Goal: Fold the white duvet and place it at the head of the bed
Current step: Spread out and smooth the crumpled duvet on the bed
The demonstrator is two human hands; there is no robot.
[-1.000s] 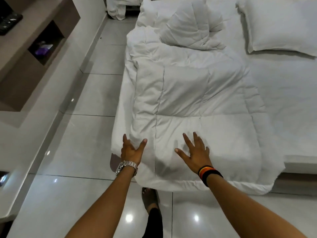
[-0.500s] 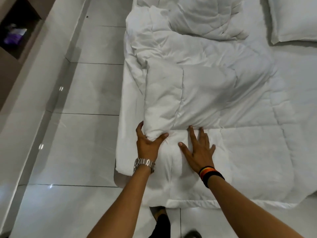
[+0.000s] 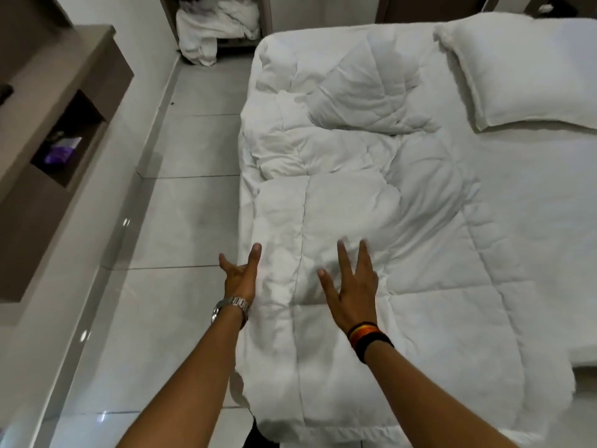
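Note:
The white quilted duvet [image 3: 371, 202] lies in a long folded strip along the left side of the bed [image 3: 533, 176], rumpled toward the head and hanging over the foot edge. My left hand [image 3: 240, 273], with a metal watch on the wrist, is open at the duvet's left edge with fingers spread. My right hand [image 3: 350, 286], with dark bands on the wrist, is open with the palm down on or just above the duvet's lower part. Neither hand grips the fabric.
A white pillow [image 3: 523, 72] lies at the head of the bed on the right. A heap of white linen [image 3: 216, 30] sits on the floor past the bed. A brown wall shelf [image 3: 61, 124] runs along the left, with a glossy tiled aisle [image 3: 181, 221] between.
My left hand has let go of the duvet fold it pinched half a second ago. Both hands are now spread open, and the view has lifted toward the head of the bed.

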